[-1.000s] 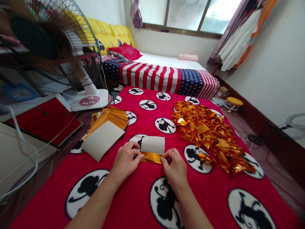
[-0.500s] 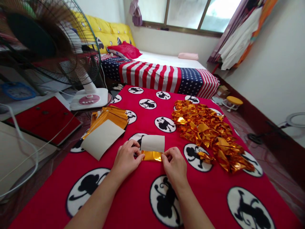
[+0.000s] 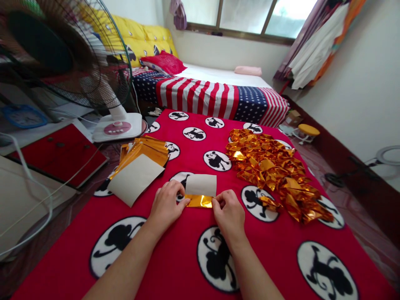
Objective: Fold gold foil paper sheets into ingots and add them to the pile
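Observation:
A sheet of gold foil paper (image 3: 201, 184) lies on the red cloth, its pale grey back facing up. Its near edge is folded over into a shiny gold band. My left hand (image 3: 168, 203) pinches the left end of that band between thumb and fingers. At the right end, my right hand (image 3: 229, 212) grips the band with thumb and bent forefinger. Left of my hands rests a stack of gold foil sheets (image 3: 145, 149), with one sheet grey side up (image 3: 136, 180) on top. A heap of folded gold foil pieces (image 3: 268, 162) spreads out on the right.
The red cloth (image 3: 168, 258) with round monkey prints covers the table. An electric fan (image 3: 118, 125) stands at the left, beside a red panel (image 3: 62, 152) and a white cable. Beyond is a bed (image 3: 200, 93); a yellow stool (image 3: 308, 130) stands at right.
Both hands stay on the ends of the folded band, with barely any movement. The whole view has shifted very slightly; the stack and heap look the same.

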### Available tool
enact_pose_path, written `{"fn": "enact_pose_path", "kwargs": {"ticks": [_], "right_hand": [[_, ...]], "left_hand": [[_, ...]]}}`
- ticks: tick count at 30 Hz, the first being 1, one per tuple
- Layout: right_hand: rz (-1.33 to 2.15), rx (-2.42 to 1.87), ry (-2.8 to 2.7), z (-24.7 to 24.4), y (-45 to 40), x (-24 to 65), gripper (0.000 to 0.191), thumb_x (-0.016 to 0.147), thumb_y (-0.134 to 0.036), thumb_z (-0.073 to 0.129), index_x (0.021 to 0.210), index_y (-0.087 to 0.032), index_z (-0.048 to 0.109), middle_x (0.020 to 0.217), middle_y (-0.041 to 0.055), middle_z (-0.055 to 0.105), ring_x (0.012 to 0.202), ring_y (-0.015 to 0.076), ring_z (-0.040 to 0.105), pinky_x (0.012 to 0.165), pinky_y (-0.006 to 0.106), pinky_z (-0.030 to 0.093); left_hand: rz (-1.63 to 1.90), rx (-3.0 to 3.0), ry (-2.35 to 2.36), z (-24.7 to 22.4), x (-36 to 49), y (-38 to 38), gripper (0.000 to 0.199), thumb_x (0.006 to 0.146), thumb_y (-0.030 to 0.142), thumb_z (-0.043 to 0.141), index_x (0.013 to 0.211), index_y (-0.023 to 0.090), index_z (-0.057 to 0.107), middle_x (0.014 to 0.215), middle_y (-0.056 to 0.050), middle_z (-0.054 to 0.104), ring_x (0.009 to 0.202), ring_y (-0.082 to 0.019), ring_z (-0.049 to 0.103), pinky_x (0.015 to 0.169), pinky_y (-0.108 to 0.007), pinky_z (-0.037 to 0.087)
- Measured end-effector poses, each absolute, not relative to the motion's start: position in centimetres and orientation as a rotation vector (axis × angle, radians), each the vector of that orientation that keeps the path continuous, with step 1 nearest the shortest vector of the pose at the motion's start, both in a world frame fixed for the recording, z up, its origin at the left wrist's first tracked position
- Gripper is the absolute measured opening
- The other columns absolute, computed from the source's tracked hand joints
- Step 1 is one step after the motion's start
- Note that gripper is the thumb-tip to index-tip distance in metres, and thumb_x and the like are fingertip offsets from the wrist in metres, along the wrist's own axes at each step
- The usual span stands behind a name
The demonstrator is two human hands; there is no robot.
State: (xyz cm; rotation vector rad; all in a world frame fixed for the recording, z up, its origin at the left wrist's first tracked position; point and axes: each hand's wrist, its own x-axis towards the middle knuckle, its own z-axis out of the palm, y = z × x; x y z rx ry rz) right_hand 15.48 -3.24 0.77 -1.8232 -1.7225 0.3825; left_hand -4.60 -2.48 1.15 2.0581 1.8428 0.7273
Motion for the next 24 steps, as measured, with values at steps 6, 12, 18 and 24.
{"fn": "enact_pose_path", "kwargs": {"ticks": [6,12,18,24], "right_hand": [[0.372,-1.822,-1.709,0.4,-3.2,15.5,0.012,0.081,-0.025,0.058,0.069,-0.021,0.057,0.079,-0.0003,0.057,0.064,0.0133,0.054,0.056,0.026,0.034],[0.359,-1.822,-1.71,0.5,-3.2,15.5,0.005,0.081,-0.023,0.058,0.077,-0.021,0.056,0.081,0.0005,0.057,0.064,0.0143,0.054,0.056,0.027,0.033],[0.359,-1.845,-1.732,0.6,-3.3,15.4,0.003,0.081,-0.021,0.058,0.084,-0.021,0.057,0.084,0.0006,0.057,0.067,0.0147,0.054,0.058,0.026,0.034],[0.402,-1.824,-1.763,0.7,-3.3,15.4,0.013,0.084,-0.019,0.057,0.085,-0.025,0.068,0.092,0.0005,0.058,0.073,0.0143,0.057,0.061,0.026,0.035]], "left_hand": [[0.743,2.077,1.788,1.0,-4.4,-2.6,0.009,0.077,0.022,0.068,0.084,0.028,0.07,0.099,-0.002,0.063,0.099,-0.023,0.057,0.08,-0.035,0.041],[0.757,2.087,1.773,1.0,-4.4,-2.6,0.01,0.079,0.024,0.067,0.082,0.03,0.074,0.097,-0.003,0.062,0.098,-0.023,0.057,0.081,-0.036,0.042],[0.763,2.053,1.895,1.4,-3.3,-2.8,0.011,0.078,0.038,0.069,0.077,0.027,0.074,0.094,-0.004,0.06,0.094,-0.024,0.056,0.079,-0.037,0.042],[0.787,2.081,1.992,1.3,-2.3,-3.1,0.023,0.069,0.046,0.077,0.075,0.025,0.07,0.096,-0.004,0.059,0.097,-0.026,0.054,0.08,-0.038,0.041]]}}
